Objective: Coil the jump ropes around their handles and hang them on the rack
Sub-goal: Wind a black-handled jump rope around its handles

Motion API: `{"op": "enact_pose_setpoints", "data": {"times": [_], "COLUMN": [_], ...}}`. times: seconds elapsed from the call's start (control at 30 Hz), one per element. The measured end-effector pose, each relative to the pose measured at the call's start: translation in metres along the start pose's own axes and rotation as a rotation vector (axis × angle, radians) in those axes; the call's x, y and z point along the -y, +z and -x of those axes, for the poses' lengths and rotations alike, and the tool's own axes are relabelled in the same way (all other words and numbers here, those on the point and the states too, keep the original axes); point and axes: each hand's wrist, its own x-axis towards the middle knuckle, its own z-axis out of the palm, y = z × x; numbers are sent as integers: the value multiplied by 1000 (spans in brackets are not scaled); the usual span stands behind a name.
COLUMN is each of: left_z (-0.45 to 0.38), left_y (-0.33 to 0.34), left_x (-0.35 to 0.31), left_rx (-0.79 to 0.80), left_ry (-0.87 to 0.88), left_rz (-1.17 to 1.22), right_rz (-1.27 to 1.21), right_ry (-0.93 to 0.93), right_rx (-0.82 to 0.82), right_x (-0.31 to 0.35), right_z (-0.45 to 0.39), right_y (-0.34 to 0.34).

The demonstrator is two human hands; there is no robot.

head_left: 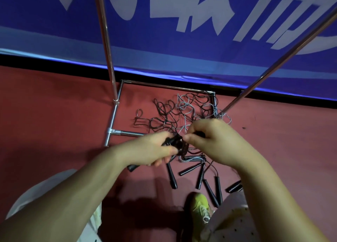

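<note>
The left hand [156,148] grips black handles [170,143] wound with dark rope; the right hand [209,141] pinches what seems the rope's end. At twelve o'clock, tangled ropes [182,112] fill the rack [114,114] base. Spare handles [200,176] lie at five o'clock on red floor [54,105].

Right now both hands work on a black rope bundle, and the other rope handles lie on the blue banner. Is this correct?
Not quite. Both the left hand and right hand do work on the black rope bundle, but the head view shows the other rope handles lying on the red floor, not on the blue banner.
</note>
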Motion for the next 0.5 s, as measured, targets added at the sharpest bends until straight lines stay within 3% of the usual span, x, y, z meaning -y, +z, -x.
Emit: {"op": "enact_pose_setpoints", "data": {"times": [0.1, 0.27, 0.37, 0.5], "left_z": [4, 6, 8, 9], "left_y": [15, 27, 29, 24], "left_x": [-8, -18, -17, -14], "left_rx": [167, 281, 270, 118], "left_ry": [44, 95, 169, 221], "left_rz": [-29, 40, 184, 429], "right_rz": [-274, -726, -909, -1151], "right_ry": [27, 67, 171, 374], "right_rx": [97, 197, 240, 188], "right_x": [-7, -15, -21, -26], "right_z": [-5, -15, -20, -24], "right_y": [-1, 10, 16, 28]}}
